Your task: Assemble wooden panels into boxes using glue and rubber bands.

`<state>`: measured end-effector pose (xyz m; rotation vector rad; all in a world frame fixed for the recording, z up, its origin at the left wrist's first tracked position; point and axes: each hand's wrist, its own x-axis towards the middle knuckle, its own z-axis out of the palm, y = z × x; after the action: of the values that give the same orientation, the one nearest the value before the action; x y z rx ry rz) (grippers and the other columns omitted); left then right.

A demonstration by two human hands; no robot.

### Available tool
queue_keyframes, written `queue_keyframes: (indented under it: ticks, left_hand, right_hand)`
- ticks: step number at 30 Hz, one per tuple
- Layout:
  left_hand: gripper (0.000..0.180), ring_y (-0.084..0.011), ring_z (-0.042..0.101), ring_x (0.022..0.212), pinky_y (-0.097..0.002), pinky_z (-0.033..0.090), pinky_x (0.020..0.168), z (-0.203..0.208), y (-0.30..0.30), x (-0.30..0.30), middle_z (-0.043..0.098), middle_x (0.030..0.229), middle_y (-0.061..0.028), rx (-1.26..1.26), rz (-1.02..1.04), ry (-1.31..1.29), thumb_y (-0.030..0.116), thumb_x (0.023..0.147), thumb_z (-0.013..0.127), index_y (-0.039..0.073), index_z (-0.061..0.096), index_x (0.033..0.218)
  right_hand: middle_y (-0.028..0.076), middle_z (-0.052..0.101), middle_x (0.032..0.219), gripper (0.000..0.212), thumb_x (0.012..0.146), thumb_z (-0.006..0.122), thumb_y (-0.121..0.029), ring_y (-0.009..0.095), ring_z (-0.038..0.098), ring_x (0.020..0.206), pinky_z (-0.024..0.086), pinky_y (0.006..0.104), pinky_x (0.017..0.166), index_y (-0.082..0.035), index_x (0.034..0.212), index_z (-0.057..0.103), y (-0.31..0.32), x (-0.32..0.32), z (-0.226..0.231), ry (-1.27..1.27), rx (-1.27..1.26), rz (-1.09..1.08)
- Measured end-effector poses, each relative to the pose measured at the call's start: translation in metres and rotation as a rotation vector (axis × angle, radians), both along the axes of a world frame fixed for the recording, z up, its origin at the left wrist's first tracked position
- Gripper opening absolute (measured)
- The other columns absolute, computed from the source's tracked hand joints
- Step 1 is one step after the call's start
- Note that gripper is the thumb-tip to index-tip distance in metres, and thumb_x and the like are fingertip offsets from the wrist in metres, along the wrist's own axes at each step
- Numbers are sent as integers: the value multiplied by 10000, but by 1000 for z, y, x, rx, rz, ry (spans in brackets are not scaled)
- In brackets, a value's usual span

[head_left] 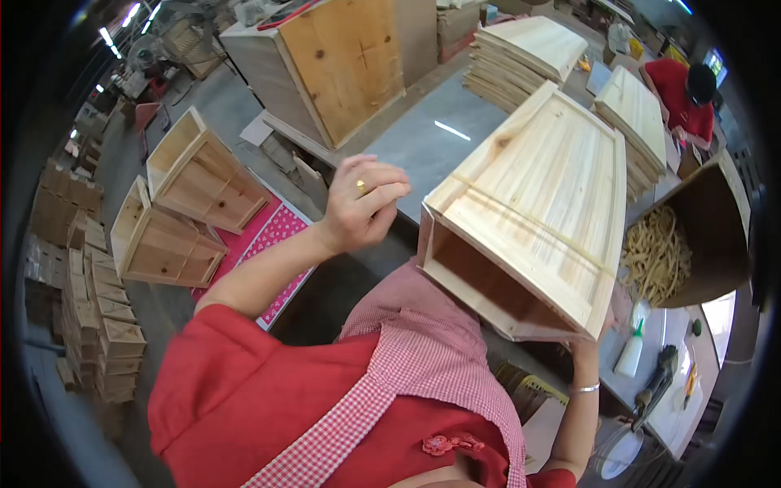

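A tapered pale wooden box rests tilted at the table's edge in front of me, its open end turned toward me. A thin yellowish rubber band stretches across its upper panel. My right hand grips the box at its lower right corner; most of its fingers are hidden behind the wood. Off the box's left side, my left hand is raised with its fingers curled in, and nothing shows in it. It does not touch the box.
Rubber bands fill a carton at right, near a white glue bottle and a dark tool. Stacked panels stand behind. Two wooden boxes sit at left on pink cloth. A person in red works far right.
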<state>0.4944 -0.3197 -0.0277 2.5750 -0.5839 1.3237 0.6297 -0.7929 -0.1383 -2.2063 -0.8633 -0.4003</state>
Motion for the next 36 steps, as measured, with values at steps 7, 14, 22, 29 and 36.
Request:
queue_keyframes:
  ticks: [7, 14, 22, 29, 36]
  left_hand:
    - [322, -330, 474, 1391, -622, 360, 1095, 73, -180, 51, 645, 1322, -70, 46, -670, 47, 295, 861, 683, 135, 697, 1140]
    - [276, -356, 496, 1341, -655, 339, 1079, 43, -229, 83, 709, 1123, -71, 343, -642, 237, 300, 924, 621, 93, 732, 1069]
    - [285, -368, 474, 1381, -683, 348, 1094, 28, -242, 87, 683, 1216, -111, 217, -748, 403, 287, 983, 572, 78, 715, 1114]
    - [262, -346, 538, 1296, -599, 427, 1018, 40, -233, 81, 680, 1191, -111, 203, -725, 410, 289, 936, 609, 84, 714, 1059]
    - [305, -335, 587, 1221, -441, 495, 929, 43, -189, 51, 669, 1194, -126, -136, -831, 157, 252, 824, 696, 72, 694, 1070]
  right_hand:
    - [178, 716, 980, 333, 934, 684, -210, 287, 691, 908, 534, 392, 780, 64, 1121, 660, -18, 1, 23, 285, 69, 42]
    - [150, 714, 917, 205, 989, 609, -141, 215, 662, 839, 512, 372, 725, 55, 1028, 654, -13, 43, 71, 303, -27, -145]
    - [71, 633, 780, 158, 1008, 565, -81, 133, 536, 700, 460, 306, 646, 24, 908, 625, 37, 162, 77, 136, 90, -306]
    - [80, 653, 774, 176, 1003, 591, -102, 125, 536, 682, 466, 312, 632, 27, 902, 655, -25, 125, 65, 436, -138, 48]
    - [110, 634, 882, 104, 977, 638, -33, 160, 570, 731, 482, 298, 674, 49, 1031, 671, 37, 61, 198, 12, -194, -6]
